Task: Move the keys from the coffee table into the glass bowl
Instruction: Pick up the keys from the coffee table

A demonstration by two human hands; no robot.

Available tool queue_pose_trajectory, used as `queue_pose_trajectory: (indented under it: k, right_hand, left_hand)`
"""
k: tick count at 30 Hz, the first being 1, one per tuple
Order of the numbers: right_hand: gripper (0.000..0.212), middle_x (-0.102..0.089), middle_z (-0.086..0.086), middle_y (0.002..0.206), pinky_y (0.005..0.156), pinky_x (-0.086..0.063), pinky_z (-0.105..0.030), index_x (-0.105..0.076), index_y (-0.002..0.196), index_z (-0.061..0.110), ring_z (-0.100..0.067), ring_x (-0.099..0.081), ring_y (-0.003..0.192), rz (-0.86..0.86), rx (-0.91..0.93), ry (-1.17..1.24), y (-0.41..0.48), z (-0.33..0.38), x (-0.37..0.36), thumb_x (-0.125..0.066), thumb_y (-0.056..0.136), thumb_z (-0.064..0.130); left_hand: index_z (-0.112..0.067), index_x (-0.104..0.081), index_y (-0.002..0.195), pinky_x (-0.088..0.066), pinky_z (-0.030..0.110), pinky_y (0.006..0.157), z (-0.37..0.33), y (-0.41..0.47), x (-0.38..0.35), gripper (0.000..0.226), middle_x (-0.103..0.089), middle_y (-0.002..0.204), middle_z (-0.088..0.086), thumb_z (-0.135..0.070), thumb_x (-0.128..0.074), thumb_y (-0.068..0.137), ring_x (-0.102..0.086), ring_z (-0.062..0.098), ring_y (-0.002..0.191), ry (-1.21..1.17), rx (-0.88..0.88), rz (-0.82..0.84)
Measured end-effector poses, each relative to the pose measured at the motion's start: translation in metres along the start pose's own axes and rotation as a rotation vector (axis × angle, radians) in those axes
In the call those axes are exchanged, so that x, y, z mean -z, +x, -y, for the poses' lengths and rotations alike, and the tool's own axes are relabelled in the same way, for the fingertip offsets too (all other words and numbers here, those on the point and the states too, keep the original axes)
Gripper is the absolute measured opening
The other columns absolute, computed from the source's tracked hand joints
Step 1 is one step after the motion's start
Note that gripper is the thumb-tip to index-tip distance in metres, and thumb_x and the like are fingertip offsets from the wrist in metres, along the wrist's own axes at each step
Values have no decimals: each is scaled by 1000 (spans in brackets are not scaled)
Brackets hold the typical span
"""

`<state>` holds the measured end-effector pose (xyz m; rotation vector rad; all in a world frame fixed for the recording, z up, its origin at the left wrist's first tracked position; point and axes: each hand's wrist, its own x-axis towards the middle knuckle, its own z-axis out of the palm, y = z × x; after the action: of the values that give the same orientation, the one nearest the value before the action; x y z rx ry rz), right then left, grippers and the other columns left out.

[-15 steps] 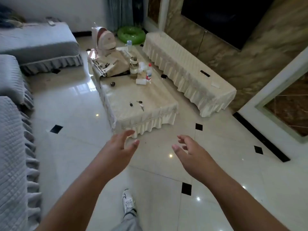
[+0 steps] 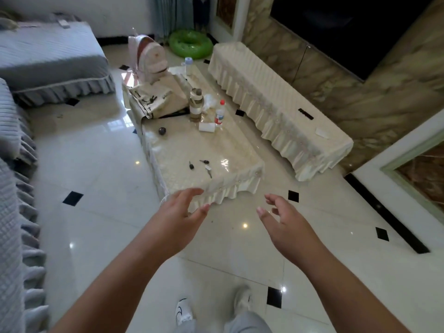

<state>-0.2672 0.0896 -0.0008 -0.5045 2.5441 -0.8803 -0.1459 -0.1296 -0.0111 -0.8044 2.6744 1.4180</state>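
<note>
Both hands are held out empty over the tiled floor (image 2: 101, 169), the left hand (image 2: 179, 216) with fingers spread loosely just before the near edge of the table (image 2: 182, 150), the right hand (image 2: 286, 221) open with curled fingers, off the table's near right corner. The keys (image 2: 204, 165) lie scattered on the near end of the table, close to its front edge, with bare tabletop around them. Farther back stand a dark round object (image 2: 162, 131), a white box (image 2: 207, 127), a red-capped bottle (image 2: 219, 115), a jar (image 2: 196, 104), a folded cloth bag (image 2: 159, 97) and a backpack (image 2: 150, 60). A long covered bench (image 2: 276, 104) runs along the right, leaving a narrow floor gap; grey sofas (image 2: 14, 212) line the left, with wide floor between. I cannot pick out the glass bowl.
</note>
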Motion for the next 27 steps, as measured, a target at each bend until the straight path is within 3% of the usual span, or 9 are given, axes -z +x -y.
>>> queue_pose_trajectory:
  k: [5, 11, 18, 23, 27]
  right_hand:
    - [57, -42, 6, 150, 98, -33, -27, -38, 147, 31, -12, -41, 135, 28, 47, -11, 61, 7, -1, -47, 95, 55]
    - [57, -41, 6, 151, 97, -35, -29, -37, 147, 33, -14, -43, 133, 113, 170, -2, 152, 12, 12, -46, 95, 55]
    - [56, -41, 4, 151, 98, -34, -29, -36, 147, 32, -14, -43, 133, 253, 298, -73, 264, 20, 52, -43, 97, 54]
    - [55, -42, 1, 150, 105, -38, -44, -37, 147, 29, -22, -48, 128, 296, 367, -228, 325, 20, 60, -43, 97, 53]
    - [55, -42, 2, 150, 103, -41, -48, -36, 146, 30, -21, -52, 123, 362, 353, -219, 360, 23, 57, -42, 97, 54]
  left_hand:
    - [-41, -48, 135, -45, 35, 98, 5, 39, 6, 48, -47, 140, -10, -59, -49, 91, -51, 5, 111, 36, 74, -36]
    - [-46, -47, 132, -41, 26, 84, -10, 95, 7, 44, -48, 139, -12, -60, -48, 90, -49, -3, 99, 61, 159, -136]
    - [-48, -44, 134, -40, 27, 85, -48, 161, -5, 45, -45, 140, -15, -60, -47, 91, -47, -9, 94, 48, 289, -277]
    - [-44, -42, 137, -40, 28, 88, -62, 203, -22, 47, -44, 142, -14, -57, -47, 92, -45, -7, 98, 43, 349, -344]
    - [-42, -42, 139, -39, 28, 89, -65, 229, -23, 48, -44, 145, -11, -54, -48, 93, -45, -2, 103, 47, 404, -348]
